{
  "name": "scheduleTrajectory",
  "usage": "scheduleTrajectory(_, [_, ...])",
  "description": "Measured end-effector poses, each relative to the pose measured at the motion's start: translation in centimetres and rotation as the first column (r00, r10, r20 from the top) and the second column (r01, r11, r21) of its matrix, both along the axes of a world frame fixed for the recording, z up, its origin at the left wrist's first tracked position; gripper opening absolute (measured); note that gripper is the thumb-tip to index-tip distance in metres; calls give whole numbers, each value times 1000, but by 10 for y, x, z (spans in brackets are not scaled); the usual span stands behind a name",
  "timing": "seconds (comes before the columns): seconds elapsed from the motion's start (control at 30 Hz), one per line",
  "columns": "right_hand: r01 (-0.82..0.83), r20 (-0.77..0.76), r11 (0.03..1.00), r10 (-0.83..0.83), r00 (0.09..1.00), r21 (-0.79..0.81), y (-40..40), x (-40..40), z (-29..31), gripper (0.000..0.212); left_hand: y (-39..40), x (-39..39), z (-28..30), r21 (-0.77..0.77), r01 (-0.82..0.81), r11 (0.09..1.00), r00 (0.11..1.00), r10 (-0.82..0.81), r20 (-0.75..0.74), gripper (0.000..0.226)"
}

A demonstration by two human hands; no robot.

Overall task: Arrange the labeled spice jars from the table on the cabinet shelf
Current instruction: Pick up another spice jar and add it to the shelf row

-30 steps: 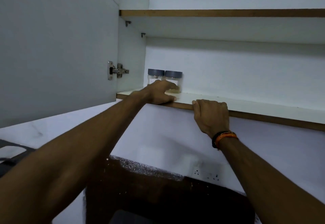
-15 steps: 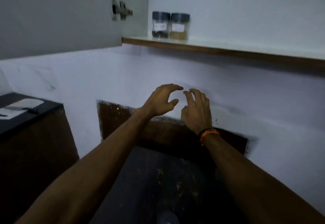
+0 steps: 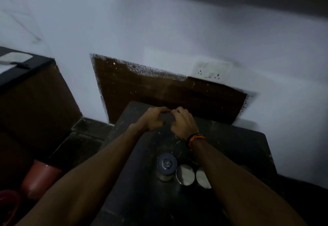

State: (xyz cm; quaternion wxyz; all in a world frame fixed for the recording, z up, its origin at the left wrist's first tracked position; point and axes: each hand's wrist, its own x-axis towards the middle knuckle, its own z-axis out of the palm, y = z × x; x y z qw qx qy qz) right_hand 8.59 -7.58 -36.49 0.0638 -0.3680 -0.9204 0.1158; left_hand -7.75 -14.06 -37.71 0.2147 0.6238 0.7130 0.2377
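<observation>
- Closest to me, three jars stand in a row on the dark worktop (image 3: 239, 147), between my two arms.
- The left one is a spice jar (image 3: 166, 167) with a grey lid and pale stuff inside.
- Just beside it is a jar with a shiny lid (image 3: 185, 174), and next to that another shiny-lidded jar (image 3: 202, 179), partly hidden by my right arm.
- Farther out, my left hand (image 3: 154, 119) and my right hand (image 3: 182, 121) are over the far end of the worktop, fingertips almost touching.
- The fingers of both are loosely curled and hold nothing.
- My right wrist has an orange and black band (image 3: 195, 139).
- Behind is a white wall with a wall socket (image 3: 212, 71).
</observation>
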Motion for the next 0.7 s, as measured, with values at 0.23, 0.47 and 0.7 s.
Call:
scheduleTrajectory(0.23, [22, 18, 984, -19, 1000, -179, -28, 20, -49, 40, -21, 19, -53, -134, 1, 991, 997, 9, 78, 49])
scheduleTrajectory(0.47, [41, 129, 974, -12, 992, -225, -59, 31, -97, 42, -52, 31, -92, -291, -38, 956, 982, 89, 166, 48])
scheduleTrajectory(0.7, [61, 329, 968, 24, 944, -245, -76, 27, -139, 100, -75, 26, -109, -370, -68, 927, 946, 178, 271, 43])
